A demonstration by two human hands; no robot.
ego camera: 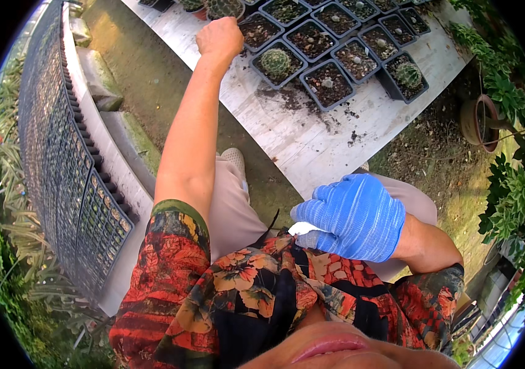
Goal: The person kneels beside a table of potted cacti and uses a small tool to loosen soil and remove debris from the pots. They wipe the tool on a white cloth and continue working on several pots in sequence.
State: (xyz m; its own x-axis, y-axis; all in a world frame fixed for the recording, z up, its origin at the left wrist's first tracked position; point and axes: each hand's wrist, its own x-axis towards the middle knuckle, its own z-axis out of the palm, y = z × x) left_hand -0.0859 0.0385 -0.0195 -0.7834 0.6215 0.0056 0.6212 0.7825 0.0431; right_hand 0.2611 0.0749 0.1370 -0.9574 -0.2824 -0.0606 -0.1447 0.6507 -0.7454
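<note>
My left hand (220, 37) is bare and reaches far forward, its fingers curled beside the rim of a potted cactus (223, 7). The fingertips are hidden, so whether it grips the pot cannot be told. In front of my chest, my right hand (354, 217) wears a blue knit glove. A small white object (305, 228), too covered to identify, pokes out between its thumb and fingers. Square black plastic pots (327, 85) with soil and small cacti stand in rows on a pale board table (285, 133). A rounder green cactus (275, 62) fills one pot near my left hand.
Loose soil (290, 99) is scattered on the tabletop. Seedling trays (59, 152) line a ledge to the left, beside concrete blocks (98, 78). A clay pot (480, 122) and leafy plants (516, 203) are on the right.
</note>
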